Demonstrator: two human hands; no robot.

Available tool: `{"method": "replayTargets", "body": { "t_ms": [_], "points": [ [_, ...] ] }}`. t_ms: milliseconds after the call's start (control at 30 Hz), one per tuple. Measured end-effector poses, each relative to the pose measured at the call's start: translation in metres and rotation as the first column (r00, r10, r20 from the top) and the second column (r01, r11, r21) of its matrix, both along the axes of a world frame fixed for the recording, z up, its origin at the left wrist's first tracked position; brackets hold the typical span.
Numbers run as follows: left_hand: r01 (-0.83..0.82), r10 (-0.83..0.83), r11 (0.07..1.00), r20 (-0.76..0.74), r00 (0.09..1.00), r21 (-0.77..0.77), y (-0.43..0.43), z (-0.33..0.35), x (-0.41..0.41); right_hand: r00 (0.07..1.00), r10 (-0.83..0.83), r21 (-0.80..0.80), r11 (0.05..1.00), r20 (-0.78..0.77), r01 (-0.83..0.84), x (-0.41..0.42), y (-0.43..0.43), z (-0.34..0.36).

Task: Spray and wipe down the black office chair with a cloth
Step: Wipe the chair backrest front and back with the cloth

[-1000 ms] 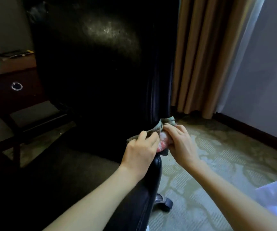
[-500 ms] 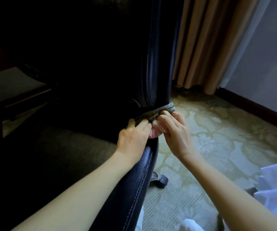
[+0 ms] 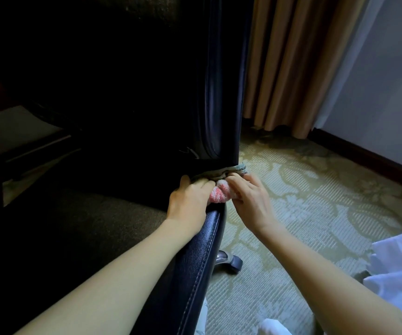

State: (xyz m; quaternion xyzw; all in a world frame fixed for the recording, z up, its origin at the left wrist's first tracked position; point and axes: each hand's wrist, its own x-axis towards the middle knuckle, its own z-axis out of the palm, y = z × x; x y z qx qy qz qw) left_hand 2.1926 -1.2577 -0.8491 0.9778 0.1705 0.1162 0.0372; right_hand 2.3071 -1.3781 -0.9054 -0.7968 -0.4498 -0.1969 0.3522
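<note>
The black office chair (image 3: pixel 215 97) fills the left and middle, its backrest edge upright and its seat edge running toward me. A bunched pink-and-grey cloth (image 3: pixel 220 193) is pressed into the corner where backrest meets seat. My left hand (image 3: pixel 190 201) grips the cloth from the seat side. My right hand (image 3: pixel 250 199) pinches its other end from the outer side. Part of the cloth wraps around the backrest base and is hidden by my fingers. No spray bottle is visible.
A chair caster (image 3: pixel 229 261) stands on the patterned carpet (image 3: pixel 315 204) below the seat. Tan curtains (image 3: pixel 289 64) hang behind, beside a pale wall with a dark baseboard (image 3: pixel 369 155). White fabric (image 3: pixel 398 269) lies at the lower right. A dark wooden furniture frame (image 3: pixel 14 141) stands at the left.
The view has tilted down and moved closer, so the upper backrest and the desk left the frame. Both hands stayed on the cloth at the backrest's base, shifting slightly.
</note>
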Motion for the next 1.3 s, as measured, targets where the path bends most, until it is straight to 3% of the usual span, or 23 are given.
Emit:
{"method": "replayTargets", "body": {
  "t_ms": [167,233,333,500,667,800,933,1100,1300],
  "points": [
    [0.001,0.001,0.999,-0.07,0.998,0.034,-0.007,0.011,0.0,0.934,-0.064,-0.062,0.997,-0.352,0.044,-0.005,-0.005,0.011],
    [0.021,-0.014,0.998,-0.127,0.992,0.051,-0.014,0.024,-0.003,0.927,-0.072,-0.161,0.987,-0.368,0.013,-0.006,-0.008,0.022],
    [0.058,-0.048,0.994,-0.109,0.993,0.096,-0.024,0.054,-0.013,0.964,-0.044,-0.128,0.992,-0.263,0.01,-0.014,-0.017,0.053],
    [0.141,-0.202,0.938,0.169,0.965,0.317,-0.03,0.127,-0.028,1.0,0.013,0.066,0.998,-0.025,-0.012,-0.018,-0.031,0.152],
    [0.001,-0.226,0.904,0.475,0.851,0.427,-0.037,0.231,-0.033,0.98,-0.02,0.24,0.97,0.2,-0.029,-0.013,-0.033,0.268],
    [-0.058,-0.222,0.876,0.509,0.832,0.478,-0.027,0.273,-0.026,0.97,-0.048,0.287,0.958,0.24,-0.023,-0.008,-0.021,0.307],
    [0.016,-0.303,0.848,0.459,0.835,0.53,-0.02,0.244,-0.023,0.985,-0.022,0.183,0.983,0.17,-0.01,-0.006,-0.012,0.267],
    [0.067,-0.325,0.83,0.383,0.864,0.554,-0.026,0.157,-0.026,0.988,0.02,0.025,0.999,0.154,-0.024,-0.009,-0.019,0.175],
    [0.107,-0.157,0.927,0.112,0.981,0.36,-0.009,0.029,-0.028,0.997,0.078,-0.177,0.982,0.027,-0.072,-0.014,-0.009,0.05]
  ]
}}
